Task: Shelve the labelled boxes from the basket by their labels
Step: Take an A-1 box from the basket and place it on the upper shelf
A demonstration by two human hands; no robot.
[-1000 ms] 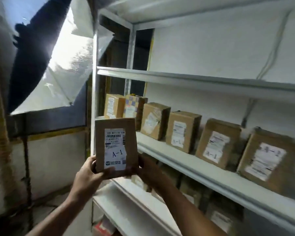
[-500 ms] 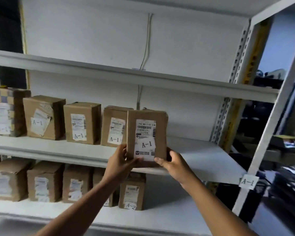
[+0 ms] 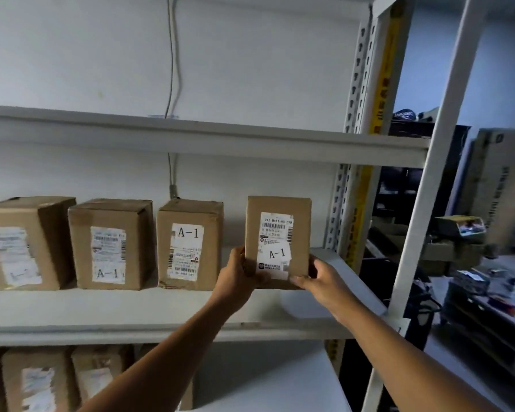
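Standing upright between both palms, the A-1 box (image 3: 278,242) has the left hand (image 3: 235,281) and right hand (image 3: 324,281) curled around its lower corners

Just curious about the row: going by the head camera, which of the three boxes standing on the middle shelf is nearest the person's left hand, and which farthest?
1. Top-labelled A-1 box, just left of the left hand.
2. Bottom-labelled A-1 box, further left.
3. Box with unreadable label, far left.
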